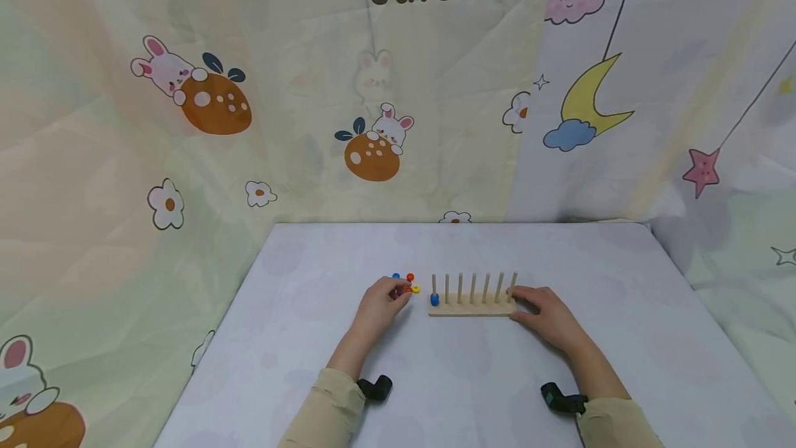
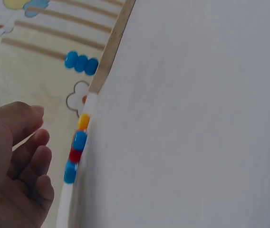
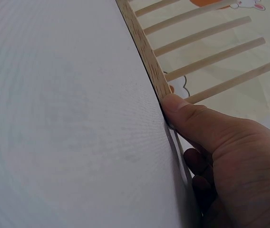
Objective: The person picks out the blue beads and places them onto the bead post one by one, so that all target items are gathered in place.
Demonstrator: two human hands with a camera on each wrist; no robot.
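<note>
A wooden peg rack [image 1: 472, 310] with a row of several upright pegs stands on the table. Three blue beads [image 2: 81, 62] are stacked on its leftmost peg; the other pegs carry none. My right hand [image 1: 547, 316] grips the rack's right end, its thumb [image 3: 175, 103] on the front of the base. To the rack's left lie loose beads: a yellow bead [image 2: 83, 122], a red bead [image 2: 75, 155] and blue beads [image 2: 79, 140] among them. Over these hovers my left hand [image 1: 381, 306], fingers loosely bent, with no bead showing between thumb and fingers in the left wrist view.
The white table [image 1: 460, 379] reaches back to a cloth backdrop [image 1: 298, 88] printed with rabbits, flowers and a moon. A black wrist camera [image 1: 376, 388] sits at the left cuff, and another wrist camera [image 1: 562, 399] at the right cuff.
</note>
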